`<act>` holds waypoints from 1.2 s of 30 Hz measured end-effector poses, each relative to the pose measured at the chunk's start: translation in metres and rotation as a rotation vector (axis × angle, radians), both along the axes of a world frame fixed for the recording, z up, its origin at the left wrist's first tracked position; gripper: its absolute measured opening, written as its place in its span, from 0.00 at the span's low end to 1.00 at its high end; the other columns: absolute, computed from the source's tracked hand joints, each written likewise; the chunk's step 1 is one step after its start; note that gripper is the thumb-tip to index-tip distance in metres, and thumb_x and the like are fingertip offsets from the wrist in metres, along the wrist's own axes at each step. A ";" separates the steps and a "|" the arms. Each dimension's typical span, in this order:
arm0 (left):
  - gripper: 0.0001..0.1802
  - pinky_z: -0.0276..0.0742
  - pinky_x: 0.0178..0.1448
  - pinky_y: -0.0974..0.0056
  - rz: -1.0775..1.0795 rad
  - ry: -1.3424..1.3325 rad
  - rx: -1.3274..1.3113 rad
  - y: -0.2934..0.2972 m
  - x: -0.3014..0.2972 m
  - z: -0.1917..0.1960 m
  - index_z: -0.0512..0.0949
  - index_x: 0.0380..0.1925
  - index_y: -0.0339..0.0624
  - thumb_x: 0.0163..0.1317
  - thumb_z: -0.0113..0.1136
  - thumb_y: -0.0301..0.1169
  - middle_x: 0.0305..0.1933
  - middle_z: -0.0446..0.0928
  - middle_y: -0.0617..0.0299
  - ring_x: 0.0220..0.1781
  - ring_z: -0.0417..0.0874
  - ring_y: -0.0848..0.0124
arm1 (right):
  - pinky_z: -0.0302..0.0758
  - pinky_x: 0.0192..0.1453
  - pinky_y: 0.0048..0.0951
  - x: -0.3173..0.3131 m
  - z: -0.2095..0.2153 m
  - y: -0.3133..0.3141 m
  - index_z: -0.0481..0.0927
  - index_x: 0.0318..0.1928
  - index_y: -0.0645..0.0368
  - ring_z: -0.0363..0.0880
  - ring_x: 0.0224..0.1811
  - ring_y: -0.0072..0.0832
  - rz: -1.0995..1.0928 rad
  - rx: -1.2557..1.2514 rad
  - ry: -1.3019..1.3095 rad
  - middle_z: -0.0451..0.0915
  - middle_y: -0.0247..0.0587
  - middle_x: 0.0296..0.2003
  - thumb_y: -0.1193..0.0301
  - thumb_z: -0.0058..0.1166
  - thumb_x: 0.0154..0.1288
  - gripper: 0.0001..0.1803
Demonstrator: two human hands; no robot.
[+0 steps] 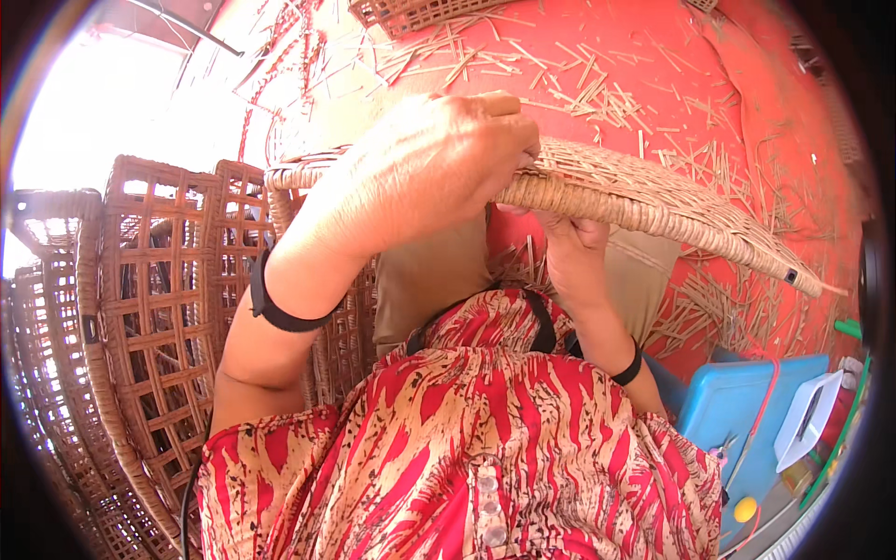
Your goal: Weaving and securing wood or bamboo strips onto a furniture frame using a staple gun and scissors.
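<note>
A flat woven rattan panel [644, 191] is held up in front of me, tilted down toward the right. My left hand [420, 173] lies over its top near edge, fingers curled around the rim. Under the panel, my right hand [574, 252] grips it from below with the fingers hidden behind the weave. Both wrists wear black bands. My red and beige patterned clothing [467, 439] fills the lower middle of the view.
A stack of open-weave rattan frames [140, 308] stands at my left. The red floor [775, 121] is strewn with several cut rattan slivers. A blue plastic box [737, 401] and a white object [807, 420] sit at lower right. Another woven piece [411, 11] lies at the top.
</note>
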State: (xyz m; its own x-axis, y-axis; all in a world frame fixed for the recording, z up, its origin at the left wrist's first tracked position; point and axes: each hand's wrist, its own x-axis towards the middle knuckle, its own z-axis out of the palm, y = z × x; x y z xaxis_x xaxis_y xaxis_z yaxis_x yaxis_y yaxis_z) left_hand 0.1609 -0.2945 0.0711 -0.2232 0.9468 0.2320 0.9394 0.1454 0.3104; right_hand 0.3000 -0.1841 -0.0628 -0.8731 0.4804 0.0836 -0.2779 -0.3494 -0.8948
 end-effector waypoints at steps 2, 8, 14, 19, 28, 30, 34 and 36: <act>0.05 0.76 0.36 0.52 -0.018 -0.028 0.062 0.002 -0.003 -0.003 0.75 0.31 0.40 0.58 0.56 0.29 0.31 0.78 0.53 0.33 0.82 0.53 | 0.79 0.53 0.31 -0.002 0.003 0.002 0.79 0.51 0.66 0.83 0.44 0.29 -0.003 0.076 0.004 0.84 0.42 0.43 0.72 0.51 0.73 0.12; 0.07 0.77 0.39 0.53 -0.028 -0.198 0.095 0.002 -0.011 -0.016 0.78 0.34 0.40 0.61 0.56 0.31 0.33 0.79 0.53 0.34 0.82 0.54 | 0.80 0.50 0.30 -0.008 0.009 -0.003 0.79 0.50 0.66 0.85 0.41 0.30 0.049 -0.007 0.116 0.85 0.44 0.39 0.71 0.50 0.74 0.12; 0.07 0.72 0.37 0.62 -0.049 -0.305 0.235 -0.005 -0.003 -0.020 0.80 0.38 0.34 0.61 0.56 0.23 0.32 0.76 0.56 0.32 0.78 0.63 | 0.79 0.42 0.24 -0.008 0.017 -0.007 0.78 0.50 0.66 0.86 0.39 0.28 0.003 -0.018 0.031 0.85 0.44 0.40 0.69 0.51 0.74 0.13; 0.08 0.73 0.36 0.66 0.055 -0.430 0.227 -0.007 0.005 -0.015 0.80 0.40 0.34 0.61 0.59 0.24 0.33 0.77 0.58 0.34 0.79 0.69 | 0.79 0.43 0.24 -0.009 0.021 -0.007 0.78 0.51 0.66 0.86 0.42 0.29 -0.007 -0.048 0.057 0.85 0.42 0.39 0.69 0.50 0.75 0.13; 0.05 0.75 0.36 0.57 0.090 -0.251 0.395 0.011 0.019 -0.024 0.78 0.33 0.39 0.61 0.59 0.29 0.30 0.76 0.55 0.32 0.80 0.55 | 0.79 0.46 0.25 -0.007 0.018 -0.009 0.78 0.52 0.65 0.84 0.41 0.26 -0.066 -0.099 0.054 0.85 0.42 0.41 0.68 0.50 0.75 0.14; 0.04 0.75 0.38 0.59 0.082 -0.243 0.363 0.008 0.020 -0.023 0.78 0.34 0.37 0.61 0.58 0.26 0.32 0.77 0.55 0.34 0.81 0.57 | 0.79 0.46 0.26 -0.008 0.022 -0.012 0.78 0.51 0.65 0.84 0.41 0.26 -0.087 -0.125 0.087 0.85 0.41 0.41 0.68 0.50 0.74 0.14; 0.05 0.75 0.40 0.61 0.059 -0.230 0.311 0.007 0.021 -0.021 0.78 0.37 0.35 0.62 0.57 0.23 0.35 0.78 0.55 0.36 0.81 0.58 | 0.79 0.49 0.27 -0.001 0.020 -0.010 0.79 0.51 0.65 0.84 0.42 0.25 -0.113 -0.091 0.106 0.84 0.39 0.41 0.69 0.52 0.74 0.13; 0.05 0.76 0.41 0.60 0.068 -0.226 0.302 0.008 0.021 -0.020 0.78 0.37 0.36 0.62 0.57 0.23 0.35 0.78 0.54 0.36 0.81 0.58 | 0.79 0.49 0.27 -0.002 0.018 -0.009 0.79 0.50 0.66 0.84 0.41 0.25 -0.120 -0.093 0.106 0.84 0.39 0.41 0.69 0.52 0.74 0.13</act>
State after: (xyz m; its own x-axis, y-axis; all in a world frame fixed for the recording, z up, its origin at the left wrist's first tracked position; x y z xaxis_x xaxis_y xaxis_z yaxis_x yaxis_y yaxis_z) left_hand 0.1824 -0.2864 0.0510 -0.3605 0.8245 0.4362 0.8337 0.0750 0.5472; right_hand 0.2983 -0.1930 -0.0444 -0.7975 0.5907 0.1226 -0.4140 -0.3881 -0.8234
